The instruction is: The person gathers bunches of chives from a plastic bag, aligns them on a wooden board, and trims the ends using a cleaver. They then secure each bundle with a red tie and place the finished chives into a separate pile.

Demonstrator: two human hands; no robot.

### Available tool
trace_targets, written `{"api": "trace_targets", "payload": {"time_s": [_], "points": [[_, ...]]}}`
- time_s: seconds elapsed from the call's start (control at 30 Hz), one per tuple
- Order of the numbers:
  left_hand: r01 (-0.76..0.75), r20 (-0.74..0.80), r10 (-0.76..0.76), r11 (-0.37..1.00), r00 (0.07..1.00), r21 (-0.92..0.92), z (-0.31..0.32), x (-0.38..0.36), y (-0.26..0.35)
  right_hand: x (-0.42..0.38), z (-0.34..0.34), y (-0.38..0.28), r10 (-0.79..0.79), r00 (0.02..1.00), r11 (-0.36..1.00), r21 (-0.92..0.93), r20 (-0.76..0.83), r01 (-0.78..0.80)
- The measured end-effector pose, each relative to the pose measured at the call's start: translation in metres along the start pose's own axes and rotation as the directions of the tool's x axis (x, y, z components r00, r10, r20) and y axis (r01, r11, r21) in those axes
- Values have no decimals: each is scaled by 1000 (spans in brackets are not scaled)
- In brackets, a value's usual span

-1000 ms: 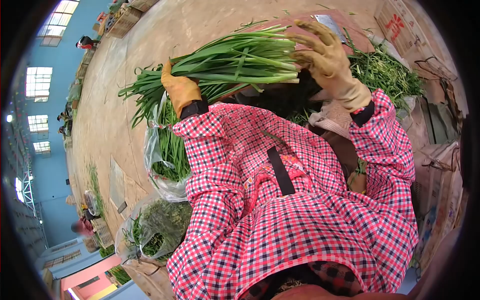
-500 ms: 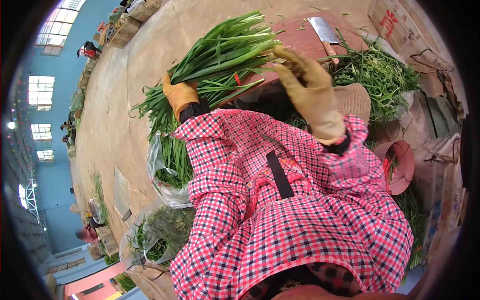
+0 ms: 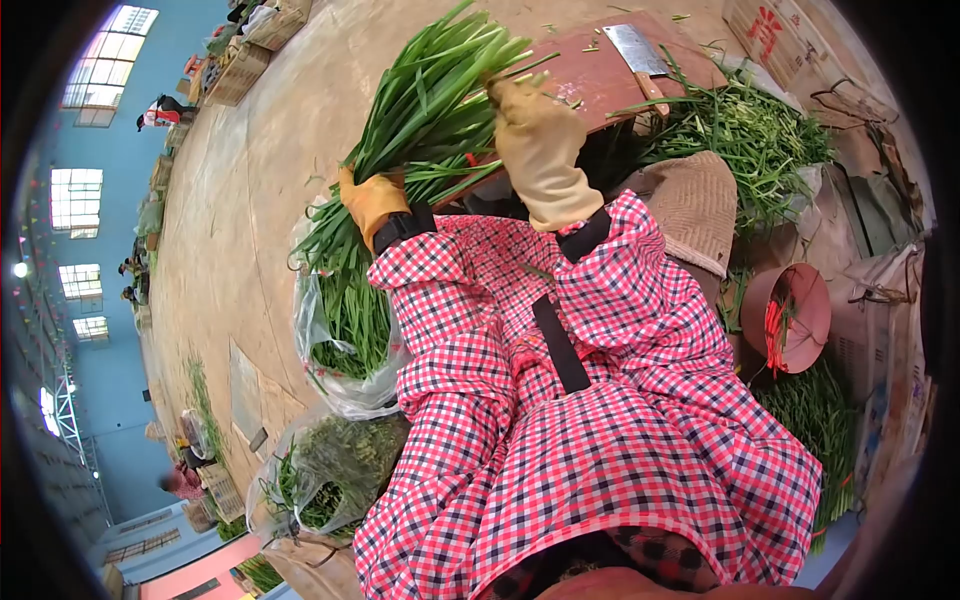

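Observation:
A thick bunch of long green chive leaves (image 3: 420, 110) stands tilted in front of me, tips up. My left hand (image 3: 372, 200), in a tan glove, is closed around its lower part, where the leaf ends droop below the glove. My right hand (image 3: 535, 140), also gloved, rests on the bunch's upper right side with fingers curled over the leaves. Both arms wear red checked sleeves.
A cleaver (image 3: 640, 55) lies on a reddish board (image 3: 610, 85) behind the bunch. Loose greens (image 3: 750, 135) are heaped to the right, by a woven hat (image 3: 700, 205) and a pink bucket (image 3: 800, 315). Plastic bags of greens (image 3: 345, 330) sit at left. People work far off.
The bunch has swung from lying sideways to nearly upright. My right hand has moved left and down onto its upper part. The left hand has kept its hold.

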State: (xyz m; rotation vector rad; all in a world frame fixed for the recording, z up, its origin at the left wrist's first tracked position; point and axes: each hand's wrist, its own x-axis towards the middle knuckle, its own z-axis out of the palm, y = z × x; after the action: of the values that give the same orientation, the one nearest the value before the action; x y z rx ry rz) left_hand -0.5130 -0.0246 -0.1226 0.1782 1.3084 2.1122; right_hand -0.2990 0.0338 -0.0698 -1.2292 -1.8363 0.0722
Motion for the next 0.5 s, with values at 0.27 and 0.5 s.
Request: {"api": "trace_targets", "payload": {"time_s": [0.27, 0.5], "points": [[-228, 132, 198, 622, 971, 749, -41, 17, -22, -16, 3, 5, -212, 973, 848, 476, -95, 231], [11, -21, -6, 965, 1000, 262, -67, 58, -34, 22, -65, 59, 128, 784, 464, 662, 607, -588]]}}
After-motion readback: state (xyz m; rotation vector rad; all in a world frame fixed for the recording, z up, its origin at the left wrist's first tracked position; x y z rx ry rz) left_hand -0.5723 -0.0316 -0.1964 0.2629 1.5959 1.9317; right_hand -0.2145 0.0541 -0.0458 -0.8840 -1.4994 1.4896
